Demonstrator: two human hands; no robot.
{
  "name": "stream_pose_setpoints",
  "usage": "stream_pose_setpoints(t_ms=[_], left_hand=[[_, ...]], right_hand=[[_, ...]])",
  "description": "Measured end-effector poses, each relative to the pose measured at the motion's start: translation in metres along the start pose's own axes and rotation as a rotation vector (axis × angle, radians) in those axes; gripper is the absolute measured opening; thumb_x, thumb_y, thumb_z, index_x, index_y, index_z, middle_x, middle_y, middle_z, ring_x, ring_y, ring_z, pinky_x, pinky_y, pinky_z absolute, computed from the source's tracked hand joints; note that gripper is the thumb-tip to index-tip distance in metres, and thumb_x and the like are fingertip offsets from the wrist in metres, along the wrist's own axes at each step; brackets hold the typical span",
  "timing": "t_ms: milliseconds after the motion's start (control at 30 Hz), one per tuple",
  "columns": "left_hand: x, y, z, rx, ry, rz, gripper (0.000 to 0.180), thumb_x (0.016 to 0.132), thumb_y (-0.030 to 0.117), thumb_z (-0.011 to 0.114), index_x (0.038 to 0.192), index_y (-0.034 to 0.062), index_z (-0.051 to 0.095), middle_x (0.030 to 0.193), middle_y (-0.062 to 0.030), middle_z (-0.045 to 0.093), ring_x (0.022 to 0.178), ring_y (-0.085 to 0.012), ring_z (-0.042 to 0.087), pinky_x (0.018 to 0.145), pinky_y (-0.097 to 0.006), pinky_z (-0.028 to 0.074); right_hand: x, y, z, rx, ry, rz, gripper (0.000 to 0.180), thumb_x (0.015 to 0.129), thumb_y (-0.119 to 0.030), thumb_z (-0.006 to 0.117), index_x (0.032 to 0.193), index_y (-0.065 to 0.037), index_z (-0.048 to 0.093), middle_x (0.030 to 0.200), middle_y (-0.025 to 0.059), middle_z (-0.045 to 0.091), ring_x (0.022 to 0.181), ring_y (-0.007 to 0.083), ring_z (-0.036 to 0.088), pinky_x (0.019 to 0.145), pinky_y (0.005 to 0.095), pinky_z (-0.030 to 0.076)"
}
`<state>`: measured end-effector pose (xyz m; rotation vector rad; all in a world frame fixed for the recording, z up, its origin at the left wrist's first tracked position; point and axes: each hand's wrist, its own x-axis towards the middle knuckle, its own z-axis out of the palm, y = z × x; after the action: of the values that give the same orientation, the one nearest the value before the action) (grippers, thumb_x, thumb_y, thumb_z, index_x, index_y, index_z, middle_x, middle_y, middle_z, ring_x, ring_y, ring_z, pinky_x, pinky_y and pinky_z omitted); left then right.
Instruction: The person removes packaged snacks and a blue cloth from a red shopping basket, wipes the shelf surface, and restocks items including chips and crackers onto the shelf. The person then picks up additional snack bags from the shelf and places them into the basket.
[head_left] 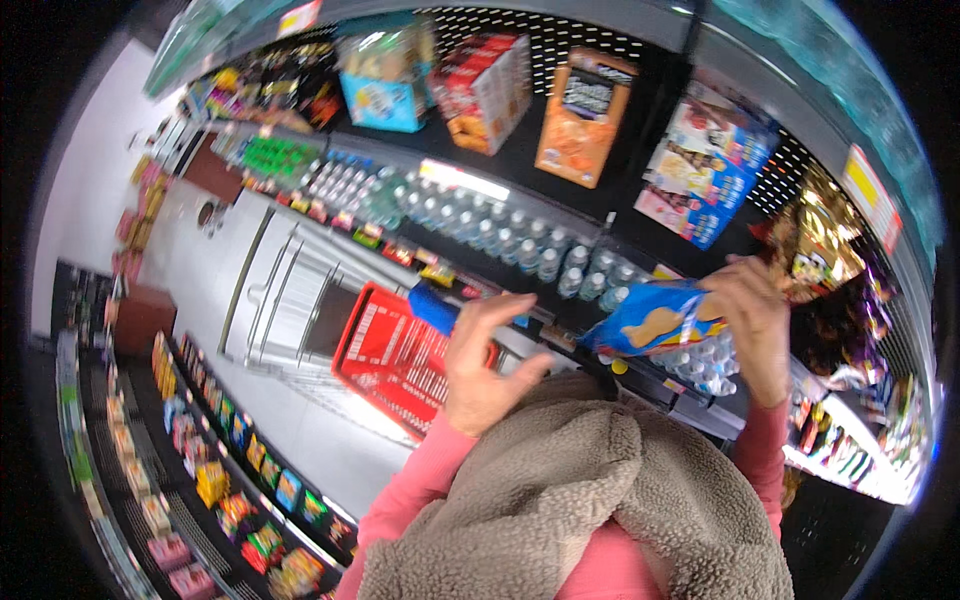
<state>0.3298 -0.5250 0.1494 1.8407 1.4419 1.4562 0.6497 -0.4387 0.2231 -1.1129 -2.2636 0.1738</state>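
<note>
My right hand grips a blue snack packet with a tan, peanut-like shape printed on it. The packet hangs tilted in front of the shelves, partly over the water bottles behind it. Fingers and thumb spread apart, my left hand holds nothing and is raised in front of my body. Beyond it is the red child-seat panel or basket part of a shopping cart, which the hand partly covers. A blue piece sits at the cart's corner.
Shelves ahead hold rows of water bottles, an orange box, a red box, a blue-and-white bag and gold foil bags. Across the pale aisle floor stands another shelf with colourful snack bags.
</note>
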Motion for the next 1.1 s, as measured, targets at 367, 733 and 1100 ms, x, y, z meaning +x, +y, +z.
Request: stream_pose_setpoints(t_ms=[367,733,1100], left_hand=[[-0.049,0.002,-0.033,0.436,-0.088,-0.335,0.018,0.088,0.018,0.075,0.092,0.0042,0.063,0.091,-0.0139,0.066,0.088,-0.0360,0.067,0.072,-0.049,0.054],[-0.150,-0.087,-0.099,0.536,0.400,-0.845,0.016,0.097,0.014,0.069,0.093,0.0012,0.060,0.080,-0.0154,0.067,0.070,-0.0293,0.065,0.067,-0.040,0.052],[-0.320,-0.290,-0.061,0.687,0.600,-0.973,0.013,0.093,0.007,0.064,0.085,-0.0004,0.055,0.076,-0.0223,0.060,0.071,-0.0424,0.059,0.068,-0.051,0.047]], right_hand=[[0.047,-0.090,0.188,0.299,-0.337,-0.631,0.010,0.084,-0.013,0.063,0.093,-0.011,0.066,0.096,0.0025,0.062,0.106,0.0233,0.062,0.113,0.0442,0.044],[0.058,-0.119,0.230,0.420,-0.297,-0.534,0.022,0.086,-0.008,0.074,0.107,-0.007,0.072,0.111,0.0053,0.067,0.110,0.0275,0.061,0.100,0.0427,0.049],[0.015,-0.051,0.208,0.325,-0.461,-0.106,0.013,0.095,-0.008,0.065,0.105,-0.003,0.073,0.109,0.0094,0.070,0.105,0.0305,0.064,0.094,0.0405,0.051]])
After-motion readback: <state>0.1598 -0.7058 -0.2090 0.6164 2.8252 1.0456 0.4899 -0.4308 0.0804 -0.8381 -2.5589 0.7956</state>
